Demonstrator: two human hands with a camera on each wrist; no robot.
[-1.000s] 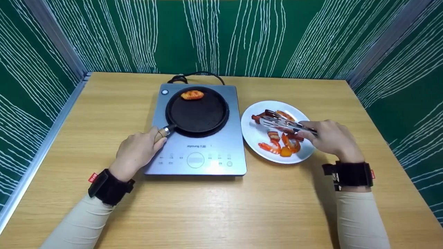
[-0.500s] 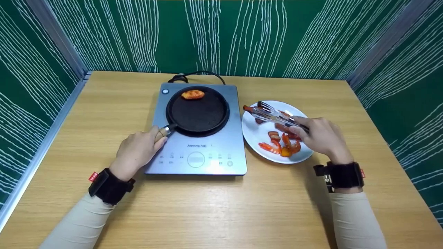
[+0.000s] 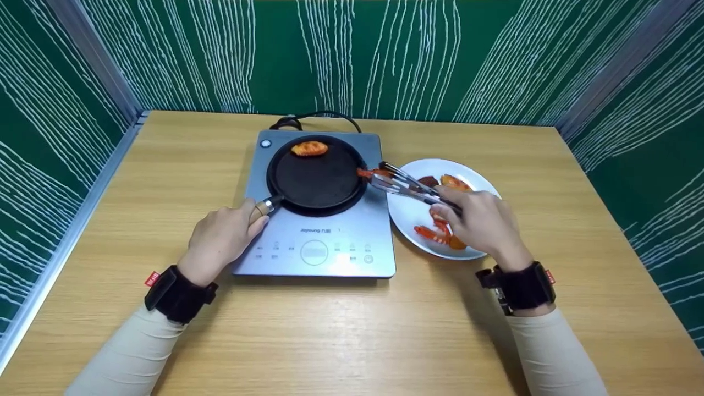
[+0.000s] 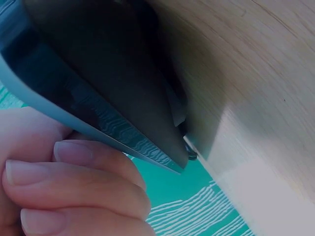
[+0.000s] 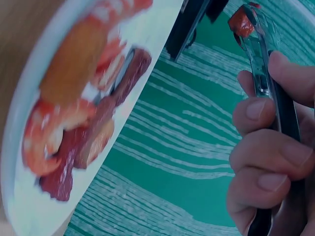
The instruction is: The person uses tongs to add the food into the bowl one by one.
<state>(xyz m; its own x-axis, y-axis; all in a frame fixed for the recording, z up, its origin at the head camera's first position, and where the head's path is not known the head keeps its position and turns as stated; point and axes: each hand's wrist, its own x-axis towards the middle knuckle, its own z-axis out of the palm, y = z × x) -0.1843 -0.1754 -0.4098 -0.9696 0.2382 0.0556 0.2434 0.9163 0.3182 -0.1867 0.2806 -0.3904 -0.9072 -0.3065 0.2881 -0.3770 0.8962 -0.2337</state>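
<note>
My left hand [image 3: 223, 239] grips the wooden handle [image 3: 258, 212] of a black frying pan [image 3: 316, 181] on an induction cooker [image 3: 330, 264]. A browned chicken wing [image 3: 309, 148] lies at the pan's far edge. My right hand [image 3: 478, 225] holds metal food tongs [image 3: 407, 190]. Between their tips is a reddish-brown piece of food [image 5: 241, 23], seen over the pan's right rim in the head view; its kind is unclear. Under the right hand, a white plate [image 3: 404, 220] bears cooked shrimp [image 5: 51, 132], an orange-brown piece [image 5: 71, 64], dark red meat strips [image 5: 93, 123] and another browned piece [image 3: 454, 182].
The cooker and plate stand side by side on a wooden table [image 3: 330, 341]. A black cable [image 3: 330, 113] loops behind the cooker. Green walls [image 3: 385, 66] with white lines enclose the table at the back and sides.
My right hand has carried the tongs and the reddish-brown piece leftward from over the plate to the pan's right rim. The left hand stays on the handle, and the wing has not moved.
</note>
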